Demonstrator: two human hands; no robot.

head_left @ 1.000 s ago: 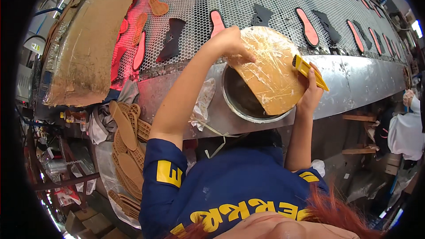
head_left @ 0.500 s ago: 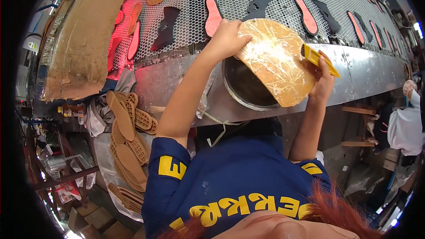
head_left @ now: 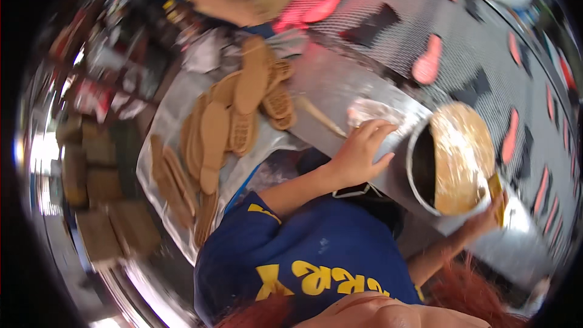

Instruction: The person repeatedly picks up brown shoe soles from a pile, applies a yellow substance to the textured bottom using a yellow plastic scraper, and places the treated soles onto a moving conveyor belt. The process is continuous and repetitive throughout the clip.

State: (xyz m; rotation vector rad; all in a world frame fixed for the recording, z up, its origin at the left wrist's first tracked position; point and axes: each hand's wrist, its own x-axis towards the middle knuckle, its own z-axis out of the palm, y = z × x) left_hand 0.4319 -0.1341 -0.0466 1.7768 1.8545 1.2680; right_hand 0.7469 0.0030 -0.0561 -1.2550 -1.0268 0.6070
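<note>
My left hand (head_left: 361,155) holds nothing and hovers left of a round metal pot (head_left: 409,173), thumb and fingers apart, close to some crumpled clear plastic (head_left: 373,112). A tan D-shaped board (head_left: 464,158), shiny and streaked, lies over the right part of the pot's mouth; the dark inside shows on the left. At the pot's lower right, my right hand (head_left: 486,217) grips a yellow-handled brush (head_left: 497,197), partly hidden by the fingers and blurred.
Left of me, tan shoe soles (head_left: 215,133) are heaped on a pale sheet. A steel ledge (head_left: 328,79) carries the pot. Beyond it, a mesh surface (head_left: 413,30) bears pink-topped insoles (head_left: 428,61) and dark cut pieces (head_left: 473,88). Cardboard boxes (head_left: 100,231) stand at far left.
My left hand has let go of the board and moved left, opening. The board has come down onto the pot. The view has swung left toward the soles; the brush stays in my right hand.
</note>
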